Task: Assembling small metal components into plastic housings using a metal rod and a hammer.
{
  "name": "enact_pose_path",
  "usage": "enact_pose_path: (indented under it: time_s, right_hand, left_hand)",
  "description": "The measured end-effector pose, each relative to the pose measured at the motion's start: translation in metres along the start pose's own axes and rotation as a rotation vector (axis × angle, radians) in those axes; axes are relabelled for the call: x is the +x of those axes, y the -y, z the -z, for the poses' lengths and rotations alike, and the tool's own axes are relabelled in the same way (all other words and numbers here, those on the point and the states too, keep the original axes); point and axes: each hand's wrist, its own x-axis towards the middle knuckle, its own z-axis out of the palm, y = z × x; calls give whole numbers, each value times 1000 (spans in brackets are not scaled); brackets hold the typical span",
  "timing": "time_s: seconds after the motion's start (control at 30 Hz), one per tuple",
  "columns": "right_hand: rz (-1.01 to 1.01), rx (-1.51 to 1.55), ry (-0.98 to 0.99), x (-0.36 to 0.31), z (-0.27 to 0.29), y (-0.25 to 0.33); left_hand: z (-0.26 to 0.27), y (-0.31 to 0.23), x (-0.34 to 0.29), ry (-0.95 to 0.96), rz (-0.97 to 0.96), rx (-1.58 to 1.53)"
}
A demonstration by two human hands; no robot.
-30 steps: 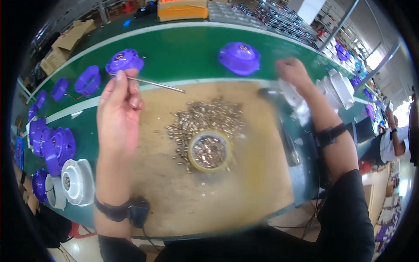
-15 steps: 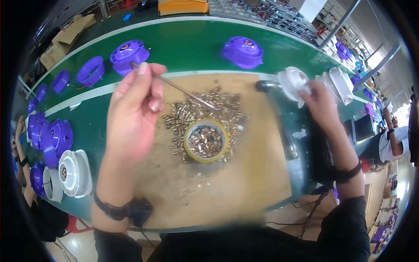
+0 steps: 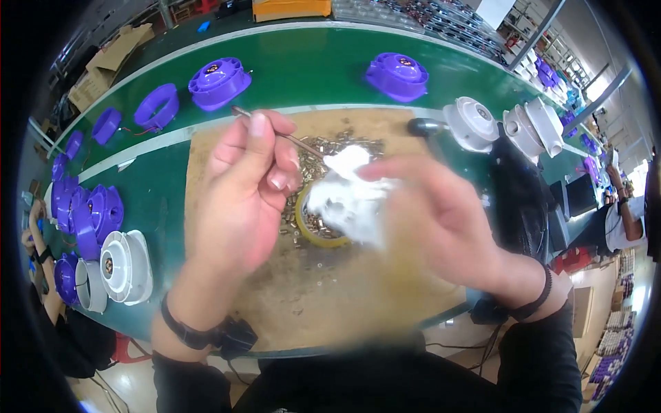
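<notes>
A thin metal rod (image 3: 305,146) slants down rightward from the left hand (image 3: 242,186). A crumpled white bundle (image 3: 348,206), blurred, hangs at the right hand (image 3: 444,217), near the rod's lower end

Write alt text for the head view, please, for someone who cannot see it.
A person's left hand holds a metal rod and the right hand a blurred white object, partly hiding a yellow ring and small metal pieces on a brown board. Purple parts and white parts lie around.

Smooth metal rod (image 3: 305,145), glossy plastic housing (image 3: 398,76)
</notes>
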Motion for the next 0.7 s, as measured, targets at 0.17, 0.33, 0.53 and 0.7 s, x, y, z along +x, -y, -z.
enact_pose_path:
  time_s: [0.17, 0.33, 0.53, 0.7]
  right_hand:
    - [-22, 256, 31, 3, 4, -14]
    - [-327, 821, 137, 1, 10, -7]
    - [-275, 492, 2, 6, -1, -16]
    - [-273, 70, 235, 2, 9, -18]
  left_hand:
    - [-1, 4, -3, 43, -49, 33]
    - [1, 5, -4, 70, -69, 76]
    - [-1, 7, -7, 70, -62, 108]
    - [-6, 6, -13, 125, -52, 237]
